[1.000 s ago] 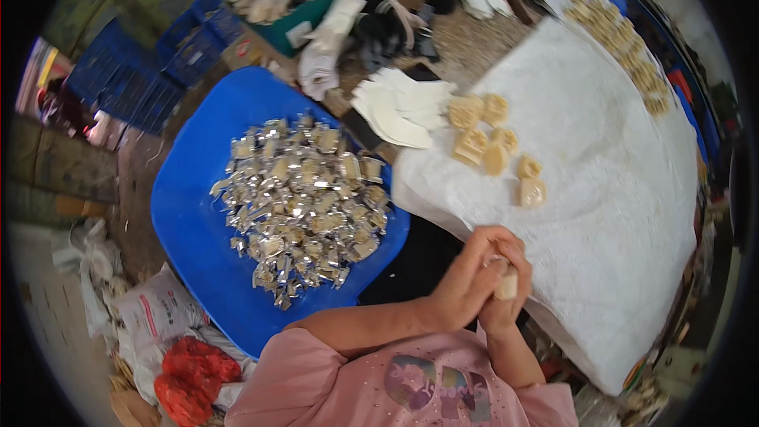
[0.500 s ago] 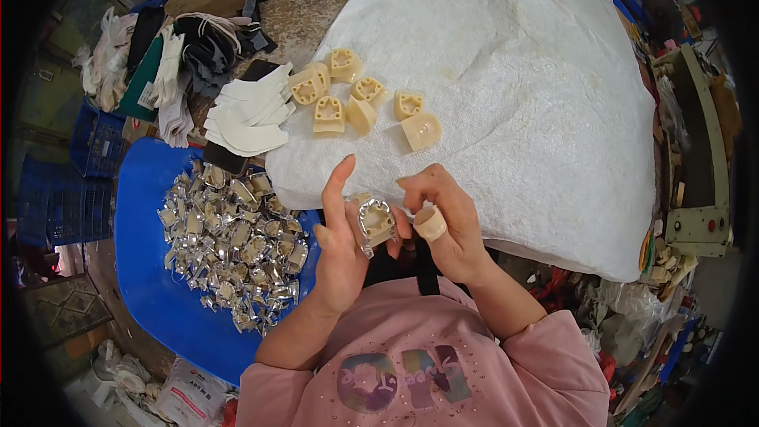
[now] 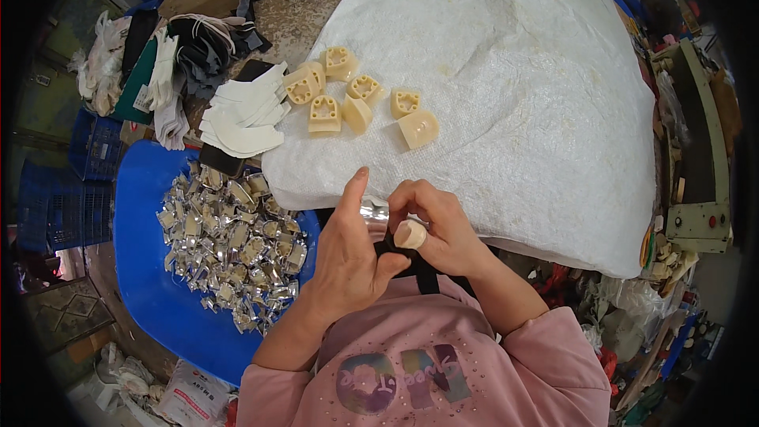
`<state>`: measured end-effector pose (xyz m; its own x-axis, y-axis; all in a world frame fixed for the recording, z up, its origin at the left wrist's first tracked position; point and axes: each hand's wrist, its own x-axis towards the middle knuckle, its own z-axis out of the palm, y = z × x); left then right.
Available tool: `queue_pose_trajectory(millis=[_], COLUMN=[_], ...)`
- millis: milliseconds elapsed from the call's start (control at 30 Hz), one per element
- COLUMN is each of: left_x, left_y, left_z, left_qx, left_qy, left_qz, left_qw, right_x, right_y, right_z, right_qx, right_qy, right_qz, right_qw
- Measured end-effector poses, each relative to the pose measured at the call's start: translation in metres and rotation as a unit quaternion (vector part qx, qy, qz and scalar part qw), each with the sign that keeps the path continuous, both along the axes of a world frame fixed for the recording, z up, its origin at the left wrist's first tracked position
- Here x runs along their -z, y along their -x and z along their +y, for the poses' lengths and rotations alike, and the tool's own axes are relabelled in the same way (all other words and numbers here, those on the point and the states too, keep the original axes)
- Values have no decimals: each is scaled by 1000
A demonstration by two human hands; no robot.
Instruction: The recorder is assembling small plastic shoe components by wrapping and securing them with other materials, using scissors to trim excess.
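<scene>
Between my hands is a shoe heel with a shiny silver covering, its curved side showing. My left hand holds it from the left, index finger raised and thumb stretched to the right below it. My right hand has its fingers curled against the heel's right edge. A pale beige band or sleeve sits at my right thumb. Ahead, several bare beige plastic heels lie grouped on the white woven sheet, some with holes and a star-shaped hollow upward. My fingers hide part of the held heel.
A blue tub at my left holds many silver-covered heels. White cut pieces lie over a dark phone-like slab. Gloves and cloth strips hang beyond. A green-grey machine stands at the far right.
The silver-covered heel has turned from its open, hollow face to its shiny curved side. My right hand has shifted left, and its fingers now meet the heel.
</scene>
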<state>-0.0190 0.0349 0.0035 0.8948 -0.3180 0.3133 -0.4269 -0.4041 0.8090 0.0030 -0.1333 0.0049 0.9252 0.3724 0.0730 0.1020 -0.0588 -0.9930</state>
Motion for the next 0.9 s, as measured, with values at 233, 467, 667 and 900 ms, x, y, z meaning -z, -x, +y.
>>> queue_pose_trajectory(millis=[233,467,667,900], left_x=[0,-19,-26,-23], left_y=[-6,-2,-4,-10], left_z=[4,3,5,4], left_qx=[57,-3,-34,-40], left_qy=[-52,74,42,-42], left_qz=[-50,120,63,-61], left_qw=[996,990,997,996], right_x=[1,0,-7,-8], right_y=[1,8,-12,-22], right_z=[4,9,0,-9], right_qx=[3,29,-4,-27], right_qy=[-81,-124,-170,-122], right_qz=[81,-31,69,138], right_qw=[993,991,983,983])
